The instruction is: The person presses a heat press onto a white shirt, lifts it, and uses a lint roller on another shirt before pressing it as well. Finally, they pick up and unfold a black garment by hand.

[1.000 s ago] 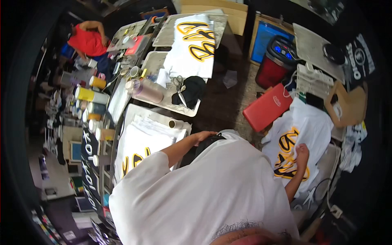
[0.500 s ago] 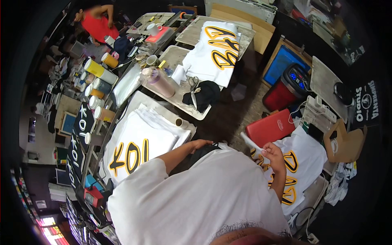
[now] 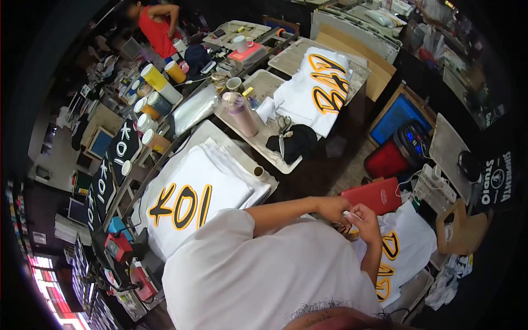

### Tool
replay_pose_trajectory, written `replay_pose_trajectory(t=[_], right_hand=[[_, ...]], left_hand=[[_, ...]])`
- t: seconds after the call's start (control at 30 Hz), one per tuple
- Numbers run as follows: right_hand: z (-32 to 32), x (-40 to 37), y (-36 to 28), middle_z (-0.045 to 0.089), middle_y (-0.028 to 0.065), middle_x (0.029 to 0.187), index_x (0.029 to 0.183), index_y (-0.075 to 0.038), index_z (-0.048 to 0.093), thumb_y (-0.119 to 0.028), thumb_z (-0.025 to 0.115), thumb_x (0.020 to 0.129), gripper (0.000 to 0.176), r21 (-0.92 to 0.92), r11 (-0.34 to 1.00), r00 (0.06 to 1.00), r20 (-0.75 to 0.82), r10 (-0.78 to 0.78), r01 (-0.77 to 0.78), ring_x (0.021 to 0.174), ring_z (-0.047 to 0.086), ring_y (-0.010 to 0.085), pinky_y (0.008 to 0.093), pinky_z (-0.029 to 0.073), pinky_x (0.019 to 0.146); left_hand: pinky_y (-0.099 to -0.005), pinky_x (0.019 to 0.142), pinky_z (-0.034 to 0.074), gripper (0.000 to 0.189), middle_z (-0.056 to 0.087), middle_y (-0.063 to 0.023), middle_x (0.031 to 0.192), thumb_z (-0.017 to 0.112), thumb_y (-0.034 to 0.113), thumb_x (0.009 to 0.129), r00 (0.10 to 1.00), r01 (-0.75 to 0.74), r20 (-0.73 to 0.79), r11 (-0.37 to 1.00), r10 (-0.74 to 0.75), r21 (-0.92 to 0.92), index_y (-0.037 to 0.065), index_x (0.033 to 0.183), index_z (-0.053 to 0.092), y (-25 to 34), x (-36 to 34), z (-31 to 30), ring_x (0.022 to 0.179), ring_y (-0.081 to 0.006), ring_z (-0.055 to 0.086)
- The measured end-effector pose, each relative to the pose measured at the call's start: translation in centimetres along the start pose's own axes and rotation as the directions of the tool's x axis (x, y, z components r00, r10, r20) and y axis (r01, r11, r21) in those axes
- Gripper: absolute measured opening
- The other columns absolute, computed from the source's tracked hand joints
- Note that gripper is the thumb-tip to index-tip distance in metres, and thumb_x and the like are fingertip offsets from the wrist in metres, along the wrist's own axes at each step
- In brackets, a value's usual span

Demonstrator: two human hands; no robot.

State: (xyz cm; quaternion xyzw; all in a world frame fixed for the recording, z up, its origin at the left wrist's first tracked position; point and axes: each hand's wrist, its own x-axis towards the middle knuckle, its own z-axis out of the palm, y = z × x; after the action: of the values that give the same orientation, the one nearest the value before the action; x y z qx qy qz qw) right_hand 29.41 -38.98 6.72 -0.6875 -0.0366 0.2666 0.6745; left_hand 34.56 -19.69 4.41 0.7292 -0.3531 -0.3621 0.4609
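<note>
My right hand [image 3: 366, 221] is closed, pinching a thin white strip [image 3: 353, 216] in front of my body. My left hand [image 3: 333, 209] meets it at the other end of the strip, its fingers curled in and partly hidden. What the strip is made of cannot be told. Below the hands and to the right, white shirts with black and orange lettering [image 3: 404, 242] lie on a board. A red box [image 3: 374, 195] sits just beyond my hands.
To the left a stack of white shirts marked KOI [image 3: 184, 187] lies on a platen. Scissors [image 3: 282, 135], black cloth [image 3: 297, 144] and a pink bottle [image 3: 240, 114] sit on another platen. A red speaker [image 3: 393, 154] stands at right. A person in red [image 3: 159, 30] stands far left.
My left hand has moved right, from near the black item at my waist to my right hand. The white strip has come down between both hands. The view has shifted slightly.
</note>
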Motion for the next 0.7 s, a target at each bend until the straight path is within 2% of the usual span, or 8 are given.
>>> replay_pose_trajectory(t=[0.1, 0.17, 0.23, 0.3, 0.4, 0.5, 0.53, 0.7], right_hand=[[-0.3, -0.9, -2.3, 0.064, 0.0022, 0.073, 0.086, -0.003, 0.058, -0.006, 0.068, 0.086, 0.011, -0.253, 0.967, 0.993, -0.106, -0.054, 0.025, 0.069, 0.056, 0.0051, 0.0234, 0.044, 0.064], [-0.8, -1.7, -2.7, 0.062, 0.0003, 0.072, 0.088, -0.002, 0.059, -0.009, 0.074, 0.08, 0.018, -0.448, 0.894, 0.995, -0.086, -0.049, 0.005, 0.066, 0.055, 0.0052, 0.0239, 0.043, 0.06], [-2.0, -2.1, -1.6, 0.068, 0.0075, 0.075, 0.089, 0.001, 0.066, -0.013, 0.08, 0.074, 0.024, -0.443, 0.894, 0.993, -0.052, -0.105, 0.072, 0.069, 0.062, 0.0085, 0.0265, 0.048, 0.063], [-1.7, -3.3, -4.7, 0.069, 0.0096, 0.076, 0.087, 0.001, 0.069, -0.014, 0.08, 0.072, 0.024, -0.591, 0.795, 0.99, -0.06, 0.127, -0.137, 0.067, 0.065, 0.0157, 0.0303, 0.049, 0.064], [-4.9, -3.8, -1.0, 0.069, 0.0125, 0.08, 0.086, 0.002, 0.07, -0.01, 0.078, 0.072, 0.02, -0.707, 0.685, 0.984, -0.13, 0.122, -0.178, 0.071, 0.066, 0.0227, 0.033, 0.05, 0.067], [-6.7, -4.1, 0.6, 0.066, 0.0149, 0.081, 0.085, 0.004, 0.068, -0.004, 0.074, 0.074, 0.015, -0.592, 0.797, 0.975, -0.223, -0.017, -0.122, 0.073, 0.064, 0.0265, 0.0329, 0.049, 0.07], [-6.7, -4.3, 0.4, 0.064, 0.0116, 0.08, 0.089, 0.006, 0.067, 0.002, 0.071, 0.074, 0.015, -0.606, 0.795, 0.961, -0.199, -0.193, 0.034, 0.071, 0.061, 0.0235, 0.0323, 0.047, 0.07], [-7.1, -3.5, -0.4, 0.059, -0.001, 0.077, 0.09, 0.001, 0.063, 0.008, 0.067, 0.076, 0.016, -0.3, 0.947, 0.933, -0.296, -0.203, 0.111, 0.075, 0.054, 0.0088, 0.0252, 0.043, 0.067]], left_hand=[[-0.037, 0.071, 0.051, 0.024, 0.07, -0.0138, 0.085, 0.073, 0.026, 0.084, 0.996, 0.085, 0.003, 0.992, -0.086, 0.096, 0.006, 0.097, 0.072, -0.5, 0.3, 0.1, 0.08, -0.0262, 0.068], [-0.0374, 0.069, 0.05, 0.022, 0.07, -0.0144, 0.084, 0.071, 0.023, 0.085, 0.985, -0.141, -0.093, 0.987, 0.148, 0.076, 0.005, 0.097, 0.071, -0.6, 0.0, -0.1, 0.077, -0.0267, 0.067], [-0.0372, 0.068, 0.05, 0.021, 0.069, -0.0151, 0.082, 0.071, 0.02, 0.085, 0.986, -0.133, -0.079, 0.98, 0.146, 0.148, 0.003, 0.096, 0.07, -0.1, 0.0, -0.9, 0.075, -0.0265, 0.067], [-0.0363, 0.069, 0.05, 0.021, 0.07, -0.0153, 0.084, 0.071, 0.018, 0.085, 0.993, -0.091, -0.069, 0.996, 0.091, 0.007, 0.002, 0.098, 0.07, 0.6, -0.3, -1.9, 0.076, -0.0259, 0.067], [-0.0356, 0.069, 0.05, 0.02, 0.07, -0.0148, 0.084, 0.072, 0.017, 0.083, 0.982, -0.112, -0.144, 0.992, 0.121, 0.065, 0.001, 0.096, 0.071, 1.2, -0.7, -3.6, 0.076, -0.0242, 0.068], [-0.0345, 0.068, 0.05, 0.019, 0.07, -0.0136, 0.081, 0.073, 0.016, 0.082, 0.976, -0.084, -0.199, 0.996, 0.089, 0.034, 0.0, 0.092, 0.072, 1.0, -1.2, -4.9, 0.075, -0.0224, 0.068], [-0.0342, 0.068, 0.05, 0.019, 0.07, -0.013, 0.081, 0.073, 0.018, 0.083, 0.984, -0.022, -0.175, 0.996, 0.036, 0.082, 0.001, 0.091, 0.072, 1.2, -1.4, -5.2, 0.075, -0.0215, 0.068], [-0.0337, 0.066, 0.05, 0.023, 0.071, -0.0107, 0.08, 0.074, 0.023, 0.084, 0.982, 0.037, -0.186, 0.994, -0.018, 0.102, 0.002, 0.092, 0.073, 2.3, -2.4, -4.8, 0.072, -0.0191, 0.066]])
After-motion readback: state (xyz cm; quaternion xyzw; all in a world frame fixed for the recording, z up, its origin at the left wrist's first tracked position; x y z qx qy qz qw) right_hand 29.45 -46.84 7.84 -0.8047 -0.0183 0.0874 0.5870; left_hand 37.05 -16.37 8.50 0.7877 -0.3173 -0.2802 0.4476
